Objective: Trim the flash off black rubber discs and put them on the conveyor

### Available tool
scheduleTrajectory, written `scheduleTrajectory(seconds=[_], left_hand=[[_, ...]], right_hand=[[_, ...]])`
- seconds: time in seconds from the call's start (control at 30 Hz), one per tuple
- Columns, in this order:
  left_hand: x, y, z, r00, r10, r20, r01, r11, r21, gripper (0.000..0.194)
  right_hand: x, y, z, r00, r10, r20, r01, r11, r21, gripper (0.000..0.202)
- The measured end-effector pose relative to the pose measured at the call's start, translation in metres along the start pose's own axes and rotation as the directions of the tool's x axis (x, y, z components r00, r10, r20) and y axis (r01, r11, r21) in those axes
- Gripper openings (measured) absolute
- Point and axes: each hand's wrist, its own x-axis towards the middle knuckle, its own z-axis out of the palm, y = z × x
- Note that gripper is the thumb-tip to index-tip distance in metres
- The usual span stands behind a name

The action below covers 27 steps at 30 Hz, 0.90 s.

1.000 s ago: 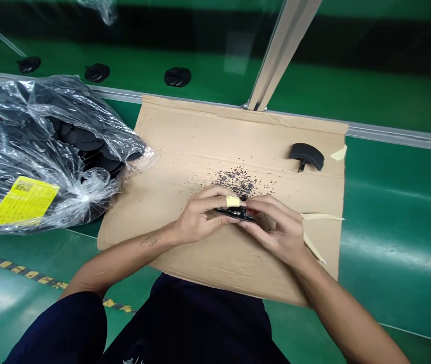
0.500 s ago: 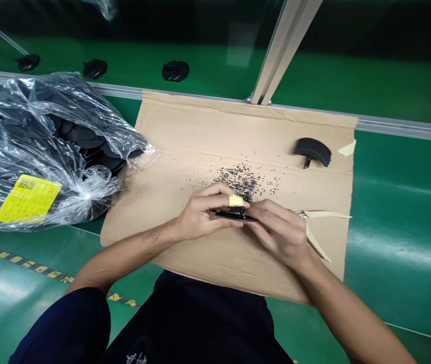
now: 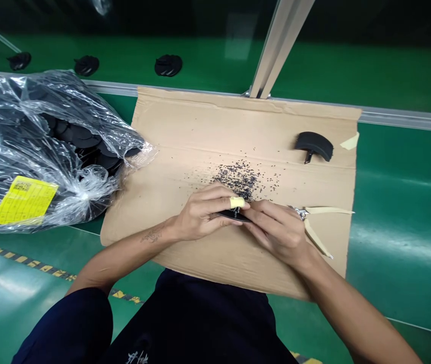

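Over the cardboard sheet point(image 3: 177, 126), the left hand point(image 3: 202, 212) and right hand point(image 3: 282, 225) meet at a thin black disc point(image 3: 232, 215), both sets of fingers pinching it, just this side of scattered black bits point(image 3: 238, 174); pliers point(image 3: 325, 210) lie beside the right hand, a bulging plastic bag point(image 3: 3, 151) off left

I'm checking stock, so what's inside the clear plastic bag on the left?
The clear plastic bag holds overlapping flat black parts with rounded edges. Glare and creased film obscure the rest, and the yellow label covers whatever lies behind it.
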Motion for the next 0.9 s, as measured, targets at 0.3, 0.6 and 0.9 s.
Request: scheduleTrajectory(seconds=[0.3,0.6,0.9], left_hand=[[-0.002,0.001,0.001,0.998,0.049,-0.042,-0.051,0.997,-0.054,0.027],[-0.001,0.000,0.001,0.999,-0.013,-0.029,0.010,0.995,-0.099,0.027],[0.008,0.006,-0.015,0.872,-0.404,0.275,0.489,0.725,-0.485,0.041]], right_hand=[[0.000,-0.001,0.000,1.000,-0.016,-0.009,0.016,1.000,0.000,0.013],[-0.001,0.000,0.002,1.000,0.013,-0.026,-0.010,0.991,0.137,0.011],[0.005,0.000,-0.003,0.992,0.129,-0.005,-0.117,0.918,0.378,0.011]])
